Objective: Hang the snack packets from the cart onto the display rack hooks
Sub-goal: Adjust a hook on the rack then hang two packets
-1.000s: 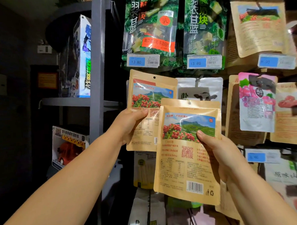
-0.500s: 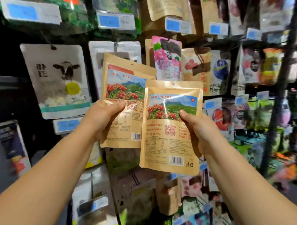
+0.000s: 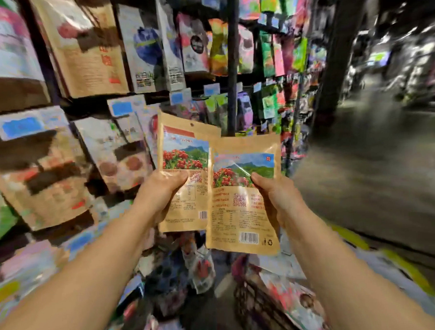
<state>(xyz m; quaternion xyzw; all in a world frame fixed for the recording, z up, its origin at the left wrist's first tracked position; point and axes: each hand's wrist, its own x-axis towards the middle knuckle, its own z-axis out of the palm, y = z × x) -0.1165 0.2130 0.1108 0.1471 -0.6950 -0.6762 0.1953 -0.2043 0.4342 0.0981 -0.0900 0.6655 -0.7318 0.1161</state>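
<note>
Motion blur smears most of the scene. The packs [image 3: 87,58] hanging on the rack [image 3: 232,64] at left and far are blocky patches of colour with unreadable print, and no hook can be made out. The aisle [image 3: 362,183] at right is streaked. The cart [image 3: 252,310], near and low, is a dark mesh cut off by the bottom edge, its contents a blur.

The left hand [image 3: 160,192] grips the left packet [image 3: 183,151] by its left side, thumb across the front and fingers hidden behind. The right hand [image 3: 277,199] grips the right packet [image 3: 241,213] by its right side in the same way. The right packet overlaps and hides the left one's right edge.

Both are flat rectangular pouches of matte brown paper, each with a glossy picture of red berries below green hills and a barcode near the bottom. The left one has a small round hole at its top. Both are held up in front of the rack, above the cart.
</note>
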